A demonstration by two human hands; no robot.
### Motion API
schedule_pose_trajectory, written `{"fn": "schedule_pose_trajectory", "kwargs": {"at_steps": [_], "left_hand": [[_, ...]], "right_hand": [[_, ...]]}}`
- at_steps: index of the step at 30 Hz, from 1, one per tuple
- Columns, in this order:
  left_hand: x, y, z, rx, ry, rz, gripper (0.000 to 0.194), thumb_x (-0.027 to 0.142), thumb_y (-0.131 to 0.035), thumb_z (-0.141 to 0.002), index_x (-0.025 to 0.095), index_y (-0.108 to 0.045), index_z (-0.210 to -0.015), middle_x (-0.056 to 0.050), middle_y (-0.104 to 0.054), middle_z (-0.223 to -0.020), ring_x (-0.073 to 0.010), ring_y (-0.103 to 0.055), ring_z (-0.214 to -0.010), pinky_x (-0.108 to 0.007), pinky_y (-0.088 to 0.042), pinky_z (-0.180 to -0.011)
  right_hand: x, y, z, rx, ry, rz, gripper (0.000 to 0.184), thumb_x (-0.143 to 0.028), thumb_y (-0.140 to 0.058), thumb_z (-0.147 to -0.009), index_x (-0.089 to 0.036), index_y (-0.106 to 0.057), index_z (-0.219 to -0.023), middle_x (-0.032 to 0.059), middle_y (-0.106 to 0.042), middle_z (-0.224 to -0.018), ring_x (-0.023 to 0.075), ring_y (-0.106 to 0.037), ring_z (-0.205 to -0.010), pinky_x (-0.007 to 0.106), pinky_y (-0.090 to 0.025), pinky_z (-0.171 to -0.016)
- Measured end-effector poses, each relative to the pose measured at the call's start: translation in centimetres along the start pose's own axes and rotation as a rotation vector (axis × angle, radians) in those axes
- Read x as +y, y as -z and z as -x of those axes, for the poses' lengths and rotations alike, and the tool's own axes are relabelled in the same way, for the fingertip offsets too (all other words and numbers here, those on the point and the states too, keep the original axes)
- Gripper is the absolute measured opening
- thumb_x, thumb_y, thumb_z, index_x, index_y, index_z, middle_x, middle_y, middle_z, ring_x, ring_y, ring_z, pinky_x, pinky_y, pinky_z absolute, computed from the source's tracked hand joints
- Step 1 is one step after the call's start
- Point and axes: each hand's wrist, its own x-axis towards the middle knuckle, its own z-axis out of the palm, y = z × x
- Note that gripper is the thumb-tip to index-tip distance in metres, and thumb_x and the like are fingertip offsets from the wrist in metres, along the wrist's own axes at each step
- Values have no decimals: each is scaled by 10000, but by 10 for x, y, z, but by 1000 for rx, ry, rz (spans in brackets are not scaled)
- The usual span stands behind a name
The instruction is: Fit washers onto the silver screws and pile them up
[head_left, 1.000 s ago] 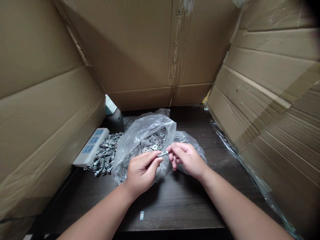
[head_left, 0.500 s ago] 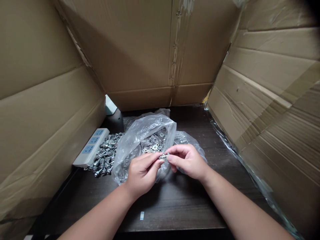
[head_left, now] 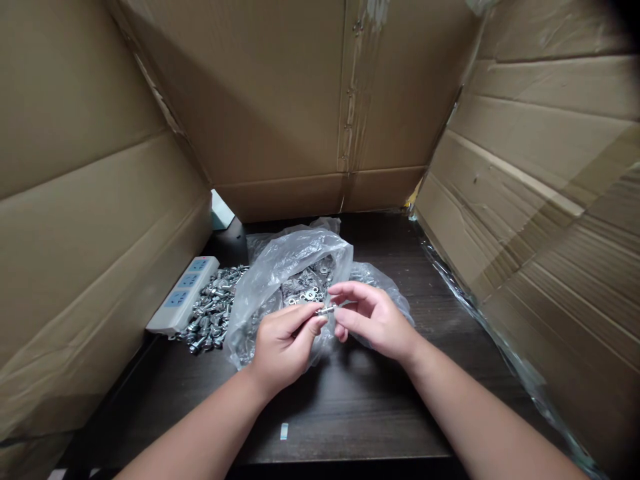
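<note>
A small silvery bolt (head_left: 327,310) is pinched between the thumb and forefinger of my left hand (head_left: 286,341), its shaft pointing right. Small rings, washers or a nut, seem to sit on the shaft, too small to tell apart. My right hand (head_left: 375,319) is at the bolt's right end, forefinger raised and thumb just beside the tip, fingers apart. Whether the thumb touches the bolt I cannot tell. Behind both hands an opened clear plastic bag (head_left: 290,250) shows loose metal washers (head_left: 311,294) inside.
Left of the bag lies a heap of bolts (head_left: 207,323) against a white power strip (head_left: 173,307). A second plastic bag (head_left: 393,293) is behind my right hand. Cardboard walls (head_left: 280,120) enclose the dark table (head_left: 360,427) at the back and sides.
My right forefinger has lifted up off the bolt's end and the right fingers have spread. My left hand keeps its pinch on the bolt almost unmoved.
</note>
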Motion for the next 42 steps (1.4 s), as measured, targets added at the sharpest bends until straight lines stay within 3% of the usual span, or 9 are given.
{"fn": "schedule_pose_trajectory", "kwargs": {"at_steps": [2, 5, 11, 16, 20, 24, 34, 42], "left_hand": [[0, 0, 0, -4, 4, 8, 147, 105, -623, -834, 172, -716, -925, -16, -709, -701, -107, -655, -576, -187, -524, -556], [0, 1, 0, -30, 13, 23, 162, 121, -612, -846, 182, -717, -953, -24, -719, -733, -111, -660, -587, -195, -531, -567], [-1, 1, 1, -46, -45, 23, 181, 125, -612, -845, 173, -712, -987, -21, -688, -679, -105, -630, -549, -194, -514, -534], [-2, 0, 2, -34, -68, 2, 180, 130, -613, -841, 166, -713, -985, -24, -681, -659, -107, -629, -543, -192, -514, -527], [-2, 0, 2, -14, -27, 3, 159, 120, -624, -832, 166, -717, -953, -24, -693, -683, -105, -641, -548, -188, -523, -531], [-1, 0, 1, -14, -9, -2, 157, 132, -617, -839, 175, -722, -948, -24, -703, -688, -112, -653, -555, -192, -527, -533], [0, 0, 0, -13, 8, -1, 149, 134, -623, -838, 187, -724, -934, -11, -701, -681, -110, -651, -556, -192, -523, -536], [-3, 0, 2, -44, -19, 25, 182, 114, -612, -844, 180, -716, -978, -29, -711, -728, -110, -652, -582, -199, -530, -561]], "right_hand": [[1, 0, 1, -17, 22, 8, 354, -311, -749, -765, -195, -632, -1078, 28, -627, -886, 119, -614, -599, 276, -525, -570], [1, 0, 1, -2, 29, 74, 249, -289, -726, -780, -175, -667, -993, -3, -610, -705, 113, -574, -538, 260, -497, -535], [-4, -1, 0, 20, -17, 158, 224, -360, -696, -809, -149, -676, -880, -24, -572, -552, 100, -529, -456, 230, -446, -472], [-1, -1, -1, 26, -84, 216, 513, -589, -524, -875, -148, -563, -615, -17, -530, -486, 84, -504, -385, 198, -389, -394], [6, 1, -2, 65, -130, 96, 573, -670, -413, -887, -133, -589, -788, -10, -567, -562, 90, -535, -357, 193, -406, -356], [5, 0, -2, 57, -67, 49, 450, -583, -528, -879, -146, -586, -969, -2, -590, -708, 98, -589, -417, 198, -461, -359], [0, -3, 1, 29, -32, -57, 368, -383, -730, -778, -192, -598, -1064, 6, -597, -823, 105, -599, -478, 253, -545, -386], [-3, -6, 2, 28, -70, 75, 274, -382, -682, -825, -141, -662, -953, -41, -565, -443, 115, -546, -365, 221, -471, -384]]}}
